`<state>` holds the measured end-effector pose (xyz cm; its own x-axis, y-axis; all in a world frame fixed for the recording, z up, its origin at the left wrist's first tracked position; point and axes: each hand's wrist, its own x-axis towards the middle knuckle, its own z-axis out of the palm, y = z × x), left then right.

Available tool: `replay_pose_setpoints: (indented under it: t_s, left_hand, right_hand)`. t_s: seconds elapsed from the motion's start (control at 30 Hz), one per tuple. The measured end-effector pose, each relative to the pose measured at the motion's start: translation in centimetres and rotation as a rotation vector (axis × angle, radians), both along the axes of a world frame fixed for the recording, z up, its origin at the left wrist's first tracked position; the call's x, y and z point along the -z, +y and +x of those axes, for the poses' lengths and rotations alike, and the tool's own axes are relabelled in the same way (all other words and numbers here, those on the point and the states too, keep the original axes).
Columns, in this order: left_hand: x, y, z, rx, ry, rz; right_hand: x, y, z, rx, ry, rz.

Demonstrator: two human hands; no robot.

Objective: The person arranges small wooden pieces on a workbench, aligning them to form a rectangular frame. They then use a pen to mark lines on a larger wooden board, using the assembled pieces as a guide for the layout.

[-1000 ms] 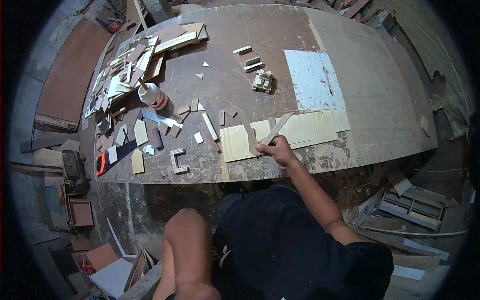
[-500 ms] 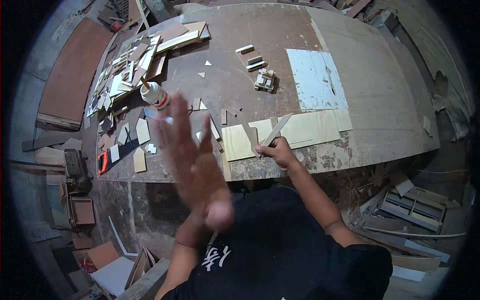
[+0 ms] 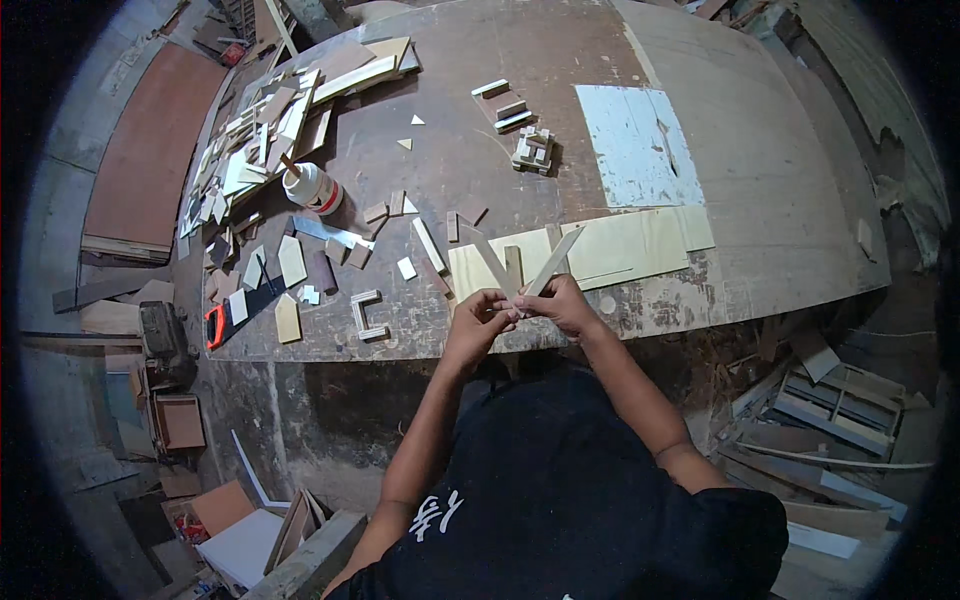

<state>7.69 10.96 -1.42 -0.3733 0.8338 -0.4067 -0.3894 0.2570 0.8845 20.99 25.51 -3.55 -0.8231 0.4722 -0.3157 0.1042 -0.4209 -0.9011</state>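
Observation:
Two thin wooden strips form a V in front of me, their lower ends meeting between my fingers. My left hand [image 3: 478, 325] pinches near the bottom of the left wooden strip [image 3: 488, 256]. Closed on the lower end of the right wooden strip [image 3: 556, 258] is my right hand [image 3: 566, 306]. The fingertips of both hands touch at the joint and hide it. Beneath the strips lies a pale plywood board [image 3: 640, 250] along the near edge of the table. A small wooden block [image 3: 513, 267] shows between the strips.
Left of my hands are a C-shaped wooden piece [image 3: 369, 316], a white glue bottle [image 3: 314, 188] and an orange-handled saw [image 3: 216, 327]. Scrap wood [image 3: 285, 120] is heaped at the far left. A small stacked-wood model [image 3: 533, 150] stands near a white-painted panel [image 3: 640, 145].
My left hand, raised and blurred over the table's left part before, has come down and right to the base of the V. My right hand has stayed nearly in place.

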Motion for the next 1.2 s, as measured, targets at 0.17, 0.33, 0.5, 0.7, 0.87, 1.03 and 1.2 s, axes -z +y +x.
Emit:
replay_pose_setpoints:
  t_s: [0.17, 0.33, 0.5, 0.7, 0.87, 1.03, 1.2]
  left_hand:
    - [-0.5, 0.1, 0.6, 0.001, 0.039, 0.020]
    - [-6.8, 0.3, 1.5, -0.249, 0.613, 0.215]
    - [-27.2, -3.8, 3.5, -0.044, 0.285, 1.314]
    - [-33.9, -6.5, 7.1, 0.420, -0.977, 1.493]
    - [-33.7, -7.0, 7.4, 0.440, -1.060, 1.488]
    - [-33.4, -6.8, 7.3, 0.441, -1.008, 1.483]
    - [-32.1, -5.8, 6.2, 0.379, -0.720, 1.504]
  right_hand:
    - [-0.5, 0.0, 0.0, -0.054, -0.003, -0.032]
    - [-0.1, 0.0, 0.0, -0.008, -0.063, -0.019]
    - [0.5, 0.3, 0.8, 0.003, -0.137, 0.024]
    - [-0.1, -0.6, 0.0, -0.029, -0.087, 0.030]
    - [-0.3, -0.7, 0.4, 0.015, -0.086, 0.046]
    - [-0.7, -0.8, 0.8, 0.022, -0.048, 0.003]
    - [-0.5, -0.6, 1.0, 0.006, -0.066, 0.019]
